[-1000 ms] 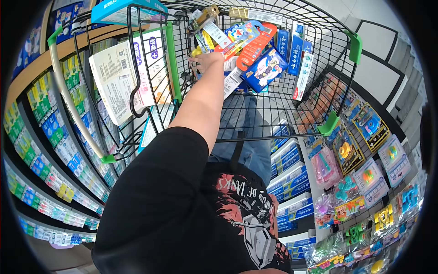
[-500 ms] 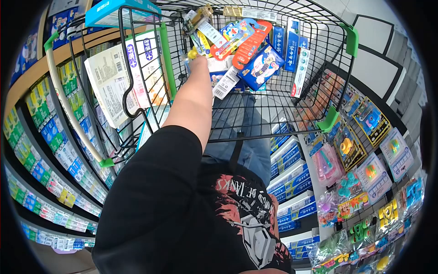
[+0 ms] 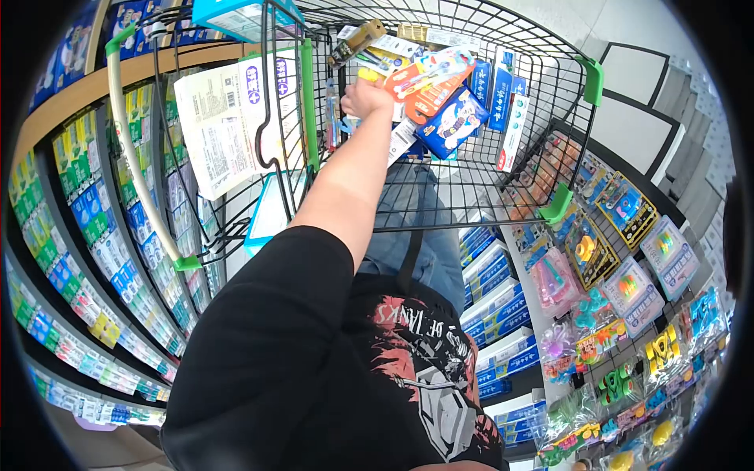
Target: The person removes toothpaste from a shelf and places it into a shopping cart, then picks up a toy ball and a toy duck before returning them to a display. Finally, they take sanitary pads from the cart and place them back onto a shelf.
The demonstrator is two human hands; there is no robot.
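Observation:
My left hand (image 3: 367, 96) is inside the cart basket, with its fingers curled. A small yellow item (image 3: 368, 74) sits right at the fingers; what they close on is too small to make out. Beside the hand, to the right, lies a red-orange carded pack (image 3: 428, 85) with toothbrushes on it. Past that is a blue pack (image 3: 454, 122). A brown and gold package (image 3: 357, 42) rests above the hand. White-labelled packaging (image 3: 402, 140) shows under the wrist. My right hand is out of view.
The black wire cart (image 3: 440, 212) has green corners. Its left section holds a large white box (image 3: 212, 129) and a turquoise box (image 3: 247, 17). Shelves of boxed goods (image 3: 98, 235) line the left; hanging packs (image 3: 644, 302) fill the right. Blue boxes (image 3: 496, 314) stand beside my legs.
My left hand has moved slightly right, and more of its back and fingers shows. The yellow item has shifted with it. The left part of the cart appears further right, and the carded packs lie differently.

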